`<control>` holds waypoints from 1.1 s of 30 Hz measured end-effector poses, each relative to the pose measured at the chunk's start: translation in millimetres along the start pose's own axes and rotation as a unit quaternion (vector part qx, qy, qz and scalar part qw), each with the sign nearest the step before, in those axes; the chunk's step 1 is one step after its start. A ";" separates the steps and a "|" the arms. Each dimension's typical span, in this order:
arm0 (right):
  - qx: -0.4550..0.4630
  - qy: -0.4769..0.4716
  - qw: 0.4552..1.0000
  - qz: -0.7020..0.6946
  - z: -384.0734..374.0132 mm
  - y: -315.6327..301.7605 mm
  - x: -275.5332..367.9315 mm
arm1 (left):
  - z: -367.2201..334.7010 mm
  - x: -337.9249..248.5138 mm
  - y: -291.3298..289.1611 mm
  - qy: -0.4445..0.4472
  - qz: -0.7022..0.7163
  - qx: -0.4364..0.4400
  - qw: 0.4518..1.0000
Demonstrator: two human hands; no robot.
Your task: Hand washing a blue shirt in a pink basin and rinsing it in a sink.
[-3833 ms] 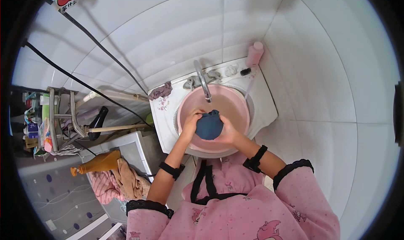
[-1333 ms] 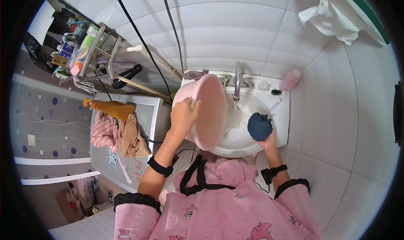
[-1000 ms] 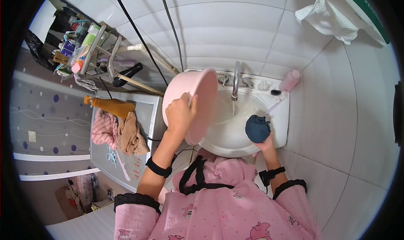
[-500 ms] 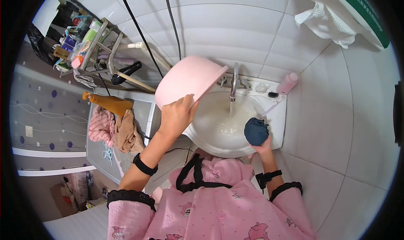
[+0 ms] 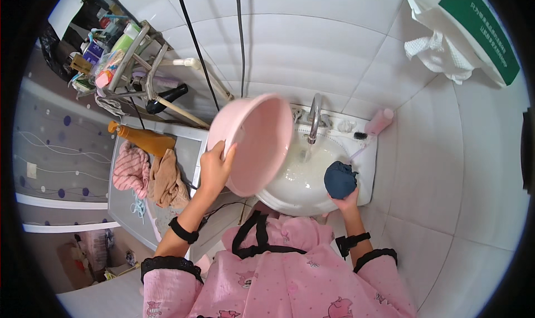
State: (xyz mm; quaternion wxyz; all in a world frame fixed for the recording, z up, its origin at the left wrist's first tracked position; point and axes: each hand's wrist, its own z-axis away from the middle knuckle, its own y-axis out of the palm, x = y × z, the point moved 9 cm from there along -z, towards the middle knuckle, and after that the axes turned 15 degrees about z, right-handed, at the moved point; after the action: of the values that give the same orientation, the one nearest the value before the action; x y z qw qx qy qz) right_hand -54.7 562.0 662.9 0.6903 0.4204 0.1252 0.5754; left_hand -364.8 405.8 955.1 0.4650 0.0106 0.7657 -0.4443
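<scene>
2 hands [image 5: 216,172] [image 5: 345,202], smooth round basin [image 5: 262,145] in left, bunched cloth [image 5: 340,180] in right

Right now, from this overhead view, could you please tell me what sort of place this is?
It looks like a bathroom or washroom, probably in a home: there is a white washbasin under a running tap, with white tiled walls behind it.

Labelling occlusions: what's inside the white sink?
Water, with the tap running into it. The tilted pink basin in the left hand covers the left of the sink; the dark blue bundle in the right hand hides some right of it. Anything behind them can't be seen.
</scene>
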 end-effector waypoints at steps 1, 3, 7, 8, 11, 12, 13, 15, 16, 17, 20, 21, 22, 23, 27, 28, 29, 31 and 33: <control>0.001 -0.003 1.000 0.003 -0.1 2.9 1.4 | 3.1 5.4 -0.9 -0.019 0.040 -0.015 0.999; -0.028 -0.011 0.999 0.026 1.3 5.4 4.5 | 6.4 29.5 5.4 -0.057 0.094 -0.012 0.994; -0.015 -0.024 1.000 -0.006 4.5 25.4 12.7 | 13.0 72.2 41.7 -0.146 0.216 0.017 0.965; -0.005 -0.031 0.999 -0.011 3.4 28.9 14.0 | 14.8 73.4 51.7 -0.172 0.229 0.045 0.957; 0.017 -0.040 0.999 -0.013 0.6 44.3 18.3 | 21.6 110.4 93.6 -0.194 0.288 0.078 0.935; 0.026 -0.039 0.999 -0.019 -1.0 48.8 19.6 | 22.6 117.0 106.9 -0.199 0.311 0.091 0.925; 0.028 -0.039 0.999 -0.011 -2.7 51.6 21.2 | 23.9 121.3 114.0 -0.202 0.297 0.105 0.927; 0.039 -0.031 0.998 0.028 -4.5 57.6 21.5 | 25.2 132.1 133.6 -0.216 0.330 0.103 0.913; 0.039 -0.026 0.998 0.037 -4.6 59.1 21.1 | 29.1 135.6 143.3 -0.230 0.357 0.107 0.899; 0.038 -0.024 0.998 0.042 -5.0 60.9 20.6 | 33.8 140.0 158.4 -0.258 0.369 0.153 0.880; 0.032 -0.012 0.997 0.068 -10.8 68.3 18.0 | 34.2 143.8 193.3 -0.287 0.424 0.164 0.843; 0.025 -0.008 0.996 0.081 -14.8 70.8 16.0 | 33.4 155.7 202.9 -0.291 0.428 0.155 0.842; 0.027 0.000 0.996 0.090 -18.6 74.9 12.6 | 34.8 165.5 211.9 -0.289 0.394 0.164 0.857; 0.062 -0.001 0.993 0.103 -23.8 85.9 8.7 | 37.9 176.4 218.8 -0.288 0.359 0.173 0.871; 0.067 0.011 0.983 0.173 -32.0 113.4 -4.2 | 36.1 188.8 215.8 -0.272 0.417 0.131 0.857; 0.070 0.021 0.981 0.178 -36.8 126.4 -14.1 | 36.1 197.4 215.7 -0.251 0.359 0.156 0.885; 0.052 -0.032 0.957 0.285 -43.1 138.8 -14.5 | 38.0 206.8 214.3 -0.231 0.298 0.180 0.908; 0.026 -0.094 0.916 0.390 -54.0 136.5 -3.5 | 36.1 208.3 212.4 -0.245 0.231 0.209 0.918; -0.096 -0.123 0.692 0.705 -82.5 102.5 9.0 | 31.8 198.1 208.4 -0.253 0.161 0.241 0.923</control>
State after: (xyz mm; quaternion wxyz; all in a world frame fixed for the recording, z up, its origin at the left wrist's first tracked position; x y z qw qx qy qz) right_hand -176.7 604.5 689.2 0.1272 0.3837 -0.3498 0.8451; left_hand -365.4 431.3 666.9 0.6919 0.1327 0.4803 -0.5224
